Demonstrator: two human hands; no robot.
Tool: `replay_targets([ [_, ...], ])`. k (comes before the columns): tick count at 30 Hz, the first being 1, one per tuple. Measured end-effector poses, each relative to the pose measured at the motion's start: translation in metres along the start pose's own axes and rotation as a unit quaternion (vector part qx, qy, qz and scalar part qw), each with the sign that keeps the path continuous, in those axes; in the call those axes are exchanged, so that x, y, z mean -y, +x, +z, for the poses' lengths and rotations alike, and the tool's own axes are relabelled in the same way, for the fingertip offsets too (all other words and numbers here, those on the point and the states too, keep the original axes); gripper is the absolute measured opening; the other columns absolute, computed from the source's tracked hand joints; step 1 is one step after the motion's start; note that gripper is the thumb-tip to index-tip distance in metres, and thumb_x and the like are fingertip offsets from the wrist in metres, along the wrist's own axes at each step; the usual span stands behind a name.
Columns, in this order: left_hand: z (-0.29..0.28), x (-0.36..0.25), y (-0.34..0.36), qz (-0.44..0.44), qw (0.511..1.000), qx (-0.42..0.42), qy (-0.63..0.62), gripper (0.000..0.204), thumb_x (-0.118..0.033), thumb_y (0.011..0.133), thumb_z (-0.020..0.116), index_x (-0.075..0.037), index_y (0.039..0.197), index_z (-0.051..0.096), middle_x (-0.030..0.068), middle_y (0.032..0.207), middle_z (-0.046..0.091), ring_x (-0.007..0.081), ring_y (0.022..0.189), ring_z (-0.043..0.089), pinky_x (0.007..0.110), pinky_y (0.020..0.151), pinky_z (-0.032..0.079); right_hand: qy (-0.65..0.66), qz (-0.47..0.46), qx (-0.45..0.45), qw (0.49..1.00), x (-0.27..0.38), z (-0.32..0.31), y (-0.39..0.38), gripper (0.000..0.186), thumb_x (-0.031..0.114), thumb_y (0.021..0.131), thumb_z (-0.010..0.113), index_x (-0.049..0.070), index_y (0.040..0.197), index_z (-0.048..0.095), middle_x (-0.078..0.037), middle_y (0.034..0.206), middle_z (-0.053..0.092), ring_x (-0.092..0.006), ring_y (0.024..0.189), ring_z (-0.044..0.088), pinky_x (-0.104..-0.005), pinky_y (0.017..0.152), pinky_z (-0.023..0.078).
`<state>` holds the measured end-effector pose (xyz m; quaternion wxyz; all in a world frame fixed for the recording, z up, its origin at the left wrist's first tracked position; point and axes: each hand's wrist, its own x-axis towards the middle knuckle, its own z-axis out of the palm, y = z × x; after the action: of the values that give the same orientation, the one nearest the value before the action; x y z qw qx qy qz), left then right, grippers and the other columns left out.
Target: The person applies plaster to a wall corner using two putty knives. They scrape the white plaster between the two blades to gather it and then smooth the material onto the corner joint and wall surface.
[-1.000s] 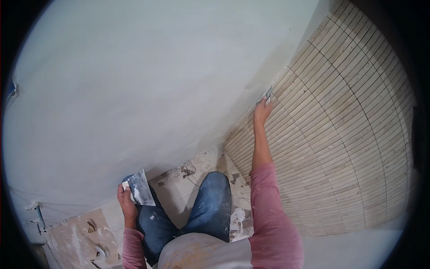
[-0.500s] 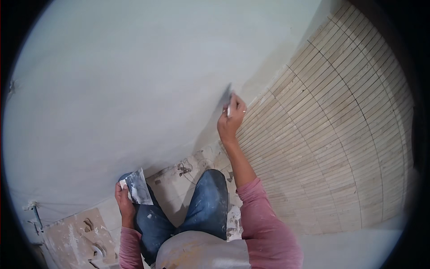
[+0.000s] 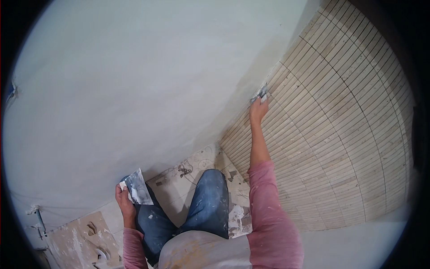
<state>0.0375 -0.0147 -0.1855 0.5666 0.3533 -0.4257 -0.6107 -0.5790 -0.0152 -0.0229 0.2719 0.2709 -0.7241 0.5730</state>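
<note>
A: Nearest entries?
B: Blue trousers (image 3: 205,204), one pair, white-spotted. Left grip (image 3: 125,195), one, closed on the white end of one broad scraper (image 3: 140,189); its smeared blade extends to the right of that grip, above the left thigh.
A: Farther?
B: Right grip (image 3: 259,109), one, closed on one small scraper (image 3: 261,93), projecting just beyond the fingers, where one plain wall (image 3: 134,80) meets one ribbed wall (image 3: 331,125); contact cannot be told.
</note>
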Motion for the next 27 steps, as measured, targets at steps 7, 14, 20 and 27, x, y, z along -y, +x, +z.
replay_targets([
  [7,0.001,-0.001,0.000,0.003,1.000,-0.005,0.007,0.015,-0.012,0.102,0.049,-0.003,0.107,0.060,0.0011,0.099,0.063,0.0085,0.091,0.054,0.026,0.087,0.043,-0.064,-0.034,-0.025,0.997,0.009,0.023,0.007,0.044,0.008,0.089,0.055,-0.009,0.130,0.056,-0.028,0.123,0.060,-0.0444,0.117,0.055,-0.0482,0.103,0.041],
  [14,0.007,-0.004,-0.001,-0.016,1.000,-0.006,-0.001,0.016,-0.012,0.102,0.049,-0.003,0.107,0.060,0.0016,0.100,0.063,0.0090,0.093,0.054,0.026,0.088,0.043,-0.041,-0.160,-0.013,0.986,0.072,0.021,-0.044,0.046,-0.004,0.084,0.050,-0.006,0.129,0.056,-0.024,0.115,0.059,-0.0417,0.107,0.057,-0.0482,0.099,0.043],
  [20,0.002,-0.001,0.001,-0.001,1.000,0.005,0.023,0.015,-0.013,0.102,0.049,-0.003,0.104,0.060,0.0006,0.098,0.063,0.0083,0.091,0.053,0.026,0.087,0.043,0.017,-0.040,0.023,0.999,0.046,-0.021,-0.043,0.039,0.000,0.090,0.054,-0.003,0.129,0.058,-0.023,0.117,0.061,-0.0422,0.109,0.058,-0.0457,0.096,0.045],
  [27,0.004,0.000,0.000,0.004,1.000,-0.009,0.004,0.014,-0.014,0.102,0.050,-0.003,0.103,0.059,0.0004,0.097,0.063,0.0077,0.090,0.053,0.025,0.086,0.043,-0.030,-0.026,-0.001,0.999,0.017,0.013,0.009,0.038,0.005,0.095,0.055,-0.005,0.132,0.056,-0.025,0.125,0.060,-0.0426,0.117,0.057,-0.0449,0.100,0.044],
])
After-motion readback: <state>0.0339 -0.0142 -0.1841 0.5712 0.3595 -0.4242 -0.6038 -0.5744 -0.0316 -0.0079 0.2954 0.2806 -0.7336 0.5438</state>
